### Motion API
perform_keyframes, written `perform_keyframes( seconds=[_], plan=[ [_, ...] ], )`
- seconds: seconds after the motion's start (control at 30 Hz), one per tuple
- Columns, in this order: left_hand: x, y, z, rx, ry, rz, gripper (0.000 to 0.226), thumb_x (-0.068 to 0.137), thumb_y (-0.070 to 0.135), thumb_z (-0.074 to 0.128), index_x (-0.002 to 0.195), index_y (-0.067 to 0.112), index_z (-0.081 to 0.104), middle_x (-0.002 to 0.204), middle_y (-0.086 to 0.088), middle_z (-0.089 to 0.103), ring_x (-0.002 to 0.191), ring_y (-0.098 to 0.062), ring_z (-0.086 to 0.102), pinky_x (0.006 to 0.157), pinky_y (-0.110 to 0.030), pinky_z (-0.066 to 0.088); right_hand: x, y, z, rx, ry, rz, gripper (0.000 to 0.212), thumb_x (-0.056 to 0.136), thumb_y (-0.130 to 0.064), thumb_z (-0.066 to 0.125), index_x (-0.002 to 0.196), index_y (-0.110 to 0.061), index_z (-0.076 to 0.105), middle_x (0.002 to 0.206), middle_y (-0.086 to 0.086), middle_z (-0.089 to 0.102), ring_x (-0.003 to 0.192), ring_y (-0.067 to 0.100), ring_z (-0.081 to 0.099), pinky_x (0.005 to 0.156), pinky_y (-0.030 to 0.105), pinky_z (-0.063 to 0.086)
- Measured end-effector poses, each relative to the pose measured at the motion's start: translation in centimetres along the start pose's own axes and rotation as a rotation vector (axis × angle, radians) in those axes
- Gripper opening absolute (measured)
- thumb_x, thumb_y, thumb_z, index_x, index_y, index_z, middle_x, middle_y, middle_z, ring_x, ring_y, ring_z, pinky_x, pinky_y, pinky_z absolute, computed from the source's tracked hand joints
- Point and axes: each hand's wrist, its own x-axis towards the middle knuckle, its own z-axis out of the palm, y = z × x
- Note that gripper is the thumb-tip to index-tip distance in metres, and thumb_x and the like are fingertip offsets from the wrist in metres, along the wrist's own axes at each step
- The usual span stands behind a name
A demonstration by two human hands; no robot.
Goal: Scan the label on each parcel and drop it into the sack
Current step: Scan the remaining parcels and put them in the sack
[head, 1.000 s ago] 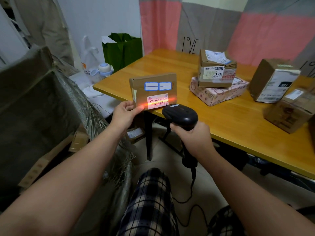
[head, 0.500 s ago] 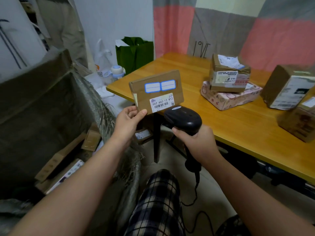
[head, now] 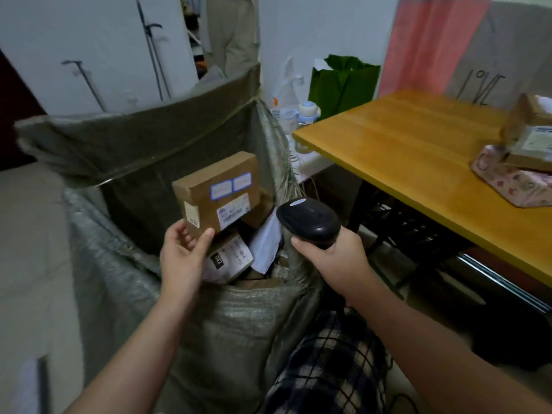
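So the parcel is up over the open mouth of the sack, tilted a bit, label side facing the camera. Left hand has it by the lower left corner, thumb on the front and fingers curled round behind, so it's pinched on that corner. The white label is too blurry to read, and there are two blue-outlined stickers above it.

Right hand is wrapped tight round the grip of the black scanner. That sits just right of the parcel, not touching it, near the sack's right edge.

Down inside the sack, below the parcel, there's a pile of boxes and a white envelope.

Desk is off to the right, apart from the sack, with a pink wrapped packet at its far right and a brown box sitting on top of that. Green bag and a small bottle are behind the desk corner by the wall. Plaid-covered leg at the bottom.
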Motion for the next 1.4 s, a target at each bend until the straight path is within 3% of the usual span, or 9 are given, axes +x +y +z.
perform_keyframes(
  seconds=[0.1, 0.33, 0.5, 0.63, 0.7, 0.9, 1.03, 1.2, 1.4],
  plan=[
    [1.8, 0.1, -1.7, 0.259, 0.073, 0.130, 0.046, 0.083, 0.012, 0.073, 0.123, 0.008, 0.050, 0.113, -0.007, 0.060, 0.096, -0.012, 0.061, 0.083, -0.021, 0.047, 0.4, -0.1, 1.4, -0.043, -0.008, -0.010, 0.022, 0.077, -0.024, 0.079, 0.094, -0.020, 0.067, 0.091, 0.000, 0.073, 0.087, 0.008, 0.066, 0.082, 0.037, 0.054],
    [6.8, 1.4, 0.3, 0.763, -0.054, 0.413, 0.049, 0.082, 0.026, 0.073, 0.126, 0.013, 0.056, 0.116, -0.010, 0.052, 0.111, -0.028, 0.046, 0.097, -0.038, 0.038, 3.1, -0.2, 3.3, -0.111, -0.003, 0.029, 0.024, 0.077, -0.027, 0.079, 0.093, -0.013, 0.068, 0.085, 0.003, 0.071, 0.082, 0.011, 0.065, 0.078, 0.037, 0.053],
    [9.8, 0.3, 3.6, 1.085, -0.239, 0.388, 0.055, 0.087, 0.040, 0.064, 0.135, 0.019, 0.050, 0.120, -0.008, 0.046, 0.112, -0.026, 0.043, 0.098, -0.039, 0.038, 5.7, 0.0, 3.4, -0.141, 0.028, 0.036, 0.020, 0.077, -0.030, 0.078, 0.086, -0.026, 0.061, 0.080, -0.008, 0.067, 0.079, 0.002, 0.062, 0.075, 0.031, 0.051],
    [11.0, -0.9, 5.3, 1.204, -0.361, 0.260, 0.056, 0.089, 0.043, 0.060, 0.137, 0.018, 0.047, 0.124, -0.009, 0.043, 0.114, -0.028, 0.043, 0.097, -0.041, 0.041, 7.3, 0.9, 3.4, -0.151, 0.044, 0.060, 0.021, 0.077, -0.030, 0.078, 0.091, -0.020, 0.065, 0.081, -0.007, 0.068, 0.081, 0.007, 0.063, 0.076, 0.032, 0.052],
    [11.0, -0.9, 6.0, 1.246, -0.332, 0.311, 0.053, 0.090, 0.045, 0.057, 0.134, 0.017, 0.048, 0.124, -0.010, 0.044, 0.114, -0.029, 0.043, 0.097, -0.041, 0.039, 7.8, 1.4, 3.0, -0.150, 0.057, 0.060, 0.023, 0.077, -0.031, 0.078, 0.093, -0.019, 0.067, 0.081, -0.008, 0.068, 0.080, 0.003, 0.063, 0.075, 0.029, 0.052],
    [8.6, 2.3, 9.1, 1.180, -0.351, 0.564, 0.045, 0.093, 0.040, 0.051, 0.133, 0.017, 0.049, 0.125, -0.008, 0.047, 0.115, -0.029, 0.040, 0.095, -0.039, 0.034, 7.8, 1.6, 0.0, -0.144, 0.124, 0.060, 0.034, 0.076, -0.034, 0.079, 0.105, -0.022, 0.065, 0.087, -0.011, 0.066, 0.084, 0.005, 0.060, 0.068, 0.018, 0.043],
    [5.5, 6.1, 13.1, 1.088, -0.427, 0.716, 0.042, 0.093, 0.038, 0.051, 0.130, 0.019, 0.051, 0.121, -0.007, 0.049, 0.115, -0.029, 0.042, 0.094, -0.039, 0.035, 6.7, 0.8, -4.3, -0.113, 0.194, 0.049, 0.032, 0.077, -0.031, 0.079, 0.105, -0.022, 0.066, 0.090, -0.009, 0.068, 0.085, 0.004, 0.061, 0.074, 0.022, 0.045],
    [0.5, 10.2, 19.4, 0.932, -0.560, 0.865, 0.041, 0.094, 0.037, 0.051, 0.132, 0.019, 0.050, 0.119, -0.005, 0.050, 0.116, -0.027, 0.043, 0.096, -0.037, 0.034, 3.5, -0.2, -12.7, -0.127, 0.354, -0.008, 0.017, 0.079, -0.026, 0.077, 0.073, -0.023, 0.062, 0.061, -0.009, 0.060, 0.062, 0.002, 0.056, 0.056, 0.020, 0.038],
    [-6.1, 13.8, 26.9, 0.779, -0.684, 0.982, 0.042, 0.095, 0.037, 0.051, 0.133, 0.020, 0.050, 0.122, -0.003, 0.051, 0.117, -0.026, 0.044, 0.095, -0.038, 0.034, 0.0, -0.8, -21.9, -0.100, 0.614, -0.029, 0.019, 0.077, -0.021, 0.079, 0.091, -0.020, 0.067, 0.073, -0.010, 0.063, 0.070, 0.006, 0.058, 0.067, 0.025, 0.043]
  ],
)
